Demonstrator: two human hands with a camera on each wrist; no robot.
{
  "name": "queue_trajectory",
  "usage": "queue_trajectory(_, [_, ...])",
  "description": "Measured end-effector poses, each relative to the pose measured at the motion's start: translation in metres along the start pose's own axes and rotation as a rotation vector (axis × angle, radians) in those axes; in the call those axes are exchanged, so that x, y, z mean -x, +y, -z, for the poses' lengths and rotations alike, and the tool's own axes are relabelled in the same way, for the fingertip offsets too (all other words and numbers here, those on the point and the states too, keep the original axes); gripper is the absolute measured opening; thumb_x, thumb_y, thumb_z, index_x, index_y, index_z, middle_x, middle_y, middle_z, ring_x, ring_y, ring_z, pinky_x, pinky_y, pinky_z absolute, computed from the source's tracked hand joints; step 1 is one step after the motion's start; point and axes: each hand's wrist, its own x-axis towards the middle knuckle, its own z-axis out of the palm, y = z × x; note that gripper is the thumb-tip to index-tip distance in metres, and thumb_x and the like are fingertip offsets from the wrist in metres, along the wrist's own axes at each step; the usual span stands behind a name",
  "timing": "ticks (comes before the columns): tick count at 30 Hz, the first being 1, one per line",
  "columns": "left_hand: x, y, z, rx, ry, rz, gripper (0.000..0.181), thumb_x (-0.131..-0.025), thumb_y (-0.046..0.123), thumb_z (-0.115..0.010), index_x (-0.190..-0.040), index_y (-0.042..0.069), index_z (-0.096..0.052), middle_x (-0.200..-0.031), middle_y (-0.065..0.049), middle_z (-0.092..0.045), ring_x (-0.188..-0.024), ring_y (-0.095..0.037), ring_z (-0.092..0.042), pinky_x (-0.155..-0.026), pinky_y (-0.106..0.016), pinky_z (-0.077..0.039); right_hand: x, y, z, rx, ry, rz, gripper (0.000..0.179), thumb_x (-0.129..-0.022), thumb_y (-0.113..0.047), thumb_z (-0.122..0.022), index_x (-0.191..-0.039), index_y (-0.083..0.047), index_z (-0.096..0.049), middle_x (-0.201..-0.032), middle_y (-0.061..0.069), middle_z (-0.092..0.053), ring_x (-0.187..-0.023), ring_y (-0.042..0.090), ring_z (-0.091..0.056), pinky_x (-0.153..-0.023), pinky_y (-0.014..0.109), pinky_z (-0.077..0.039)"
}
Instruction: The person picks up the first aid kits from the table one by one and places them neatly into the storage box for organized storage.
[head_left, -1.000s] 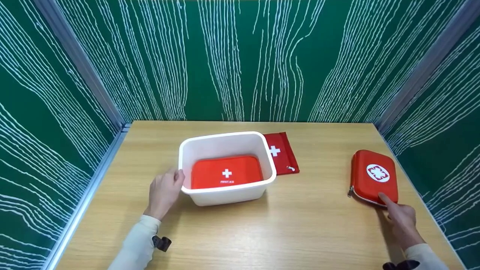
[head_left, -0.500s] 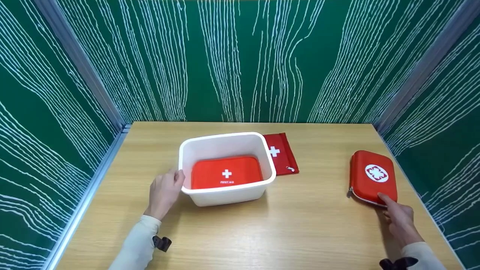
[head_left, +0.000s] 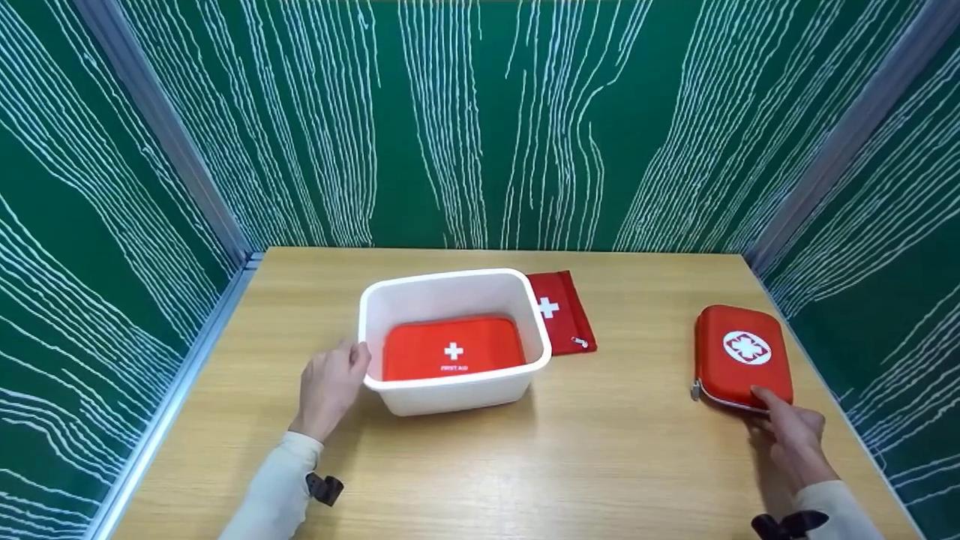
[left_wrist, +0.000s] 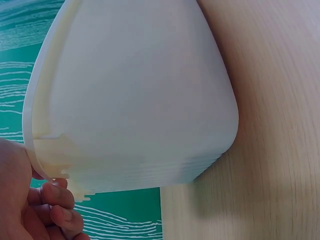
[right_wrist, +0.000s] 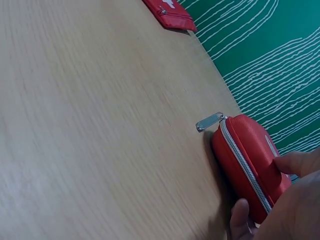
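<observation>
A white plastic bin (head_left: 457, 397) stands left of the table's middle, and a flat red first aid pouch (head_left: 454, 349) with a white cross lies inside it. My left hand (head_left: 330, 386) grips the bin's left rim; in the left wrist view its curled fingers show at the bin's corner (left_wrist: 135, 100). At the right, my right hand (head_left: 799, 439) holds the near end of a red zippered first aid case (head_left: 742, 356). Its thumb presses the top while a fingertip shows low at the side in the right wrist view, by the case's silver zipper (right_wrist: 245, 162).
Partly behind the bin's right side lies a flat red zip pouch (head_left: 566, 315) with a white cross. The wooden table (head_left: 600, 465) meets green walls (head_left: 495, 127) with white wavy lines at the back and both sides.
My right hand and the red case have shifted slightly to the left. The left hand stays on the rim, and the whole head view has tipped a little.
</observation>
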Motion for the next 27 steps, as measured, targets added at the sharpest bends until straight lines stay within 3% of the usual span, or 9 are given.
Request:
queue_trajectory(5, [0.001, -0.001, 0.0, -0.015, 0.018, -0.011, 0.034, -0.098, 0.027, -0.049, -0.066, 0.013, -0.047, -0.056, 0.001, -0.04, -0.053, -0.017, -0.041, -0.052, -0.029, -0.031, 0.002, -0.003, -0.004, -0.148, -0.005, -0.034, 0.089, -0.08, -0.047, -0.076, -0.149, -0.019, -0.027, -0.121, -0.001, -0.046, -0.075, 0.011, -0.069, -0.075, 0.021, -0.054])
queue_trajectory(8, [0.001, -0.001, 0.0, -0.03, 0.024, -0.005, 0.034, -0.098, 0.027, -0.049, -0.067, 0.013, -0.047, -0.056, 0.002, -0.04, -0.054, -0.018, -0.042, -0.052, -0.03, -0.031, 0.003, -0.006, -0.005, -0.24, -0.027, -0.069, 0.099, -0.079, -0.042, -0.078, -0.156, -0.023, -0.019, -0.125, -0.003, -0.047, -0.076, 0.011, -0.071, -0.075, 0.021, -0.054])
queue_trajectory(16, [0.001, -0.001, 0.001, -0.028, 0.005, 0.007, 0.034, -0.099, 0.028, -0.048, -0.069, 0.013, -0.049, -0.056, 0.0, -0.043, -0.054, -0.018, -0.044, -0.053, -0.03, -0.032, 0.008, -0.011, -0.006, -0.371, -0.044, -0.091, 0.103, -0.075, -0.039, -0.082, -0.156, -0.029, -0.019, -0.155, -0.005, -0.033, -0.072, 0.012, -0.072, -0.073, 0.024, -0.055])
queue_trajectory(22, [0.001, 0.0, 0.0, -0.022, 0.005, 0.008, 0.034, -0.099, 0.029, -0.048, -0.069, 0.013, -0.049, -0.057, 0.0, -0.044, -0.054, -0.018, -0.044, -0.052, -0.03, -0.033, 0.006, -0.012, -0.004, -0.453, -0.053, -0.132, 0.105, -0.072, -0.035, -0.085, -0.154, -0.036, -0.019, -0.157, -0.009, -0.031, -0.063, 0.009, -0.069, -0.077, 0.025, -0.055])
queue_trajectory(24, [0.0, -0.001, 0.0, -0.023, 0.005, 0.006, 0.033, -0.099, 0.029, -0.048, -0.069, 0.013, -0.049, -0.057, 0.0, -0.045, -0.054, -0.018, -0.044, -0.052, -0.03, -0.033, 0.005, -0.013, -0.004, -0.468, -0.04, -0.142, 0.105, -0.071, -0.034, -0.086, -0.153, -0.037, -0.021, -0.156, -0.012, -0.032, -0.066, 0.008, -0.069, -0.078, 0.025, -0.055])
queue_trajectory(27, [0.0, -0.001, -0.001, -0.031, 0.009, 0.001, 0.033, -0.098, 0.028, -0.049, -0.07, 0.013, -0.05, -0.057, 0.0, -0.045, -0.054, -0.019, -0.045, -0.053, -0.03, -0.034, 0.004, -0.014, -0.004, -0.488, -0.03, -0.138, 0.105, -0.07, -0.034, -0.086, -0.152, -0.039, -0.021, -0.156, -0.014, -0.032, -0.094, 0.01, -0.068, -0.079, 0.025, -0.055])
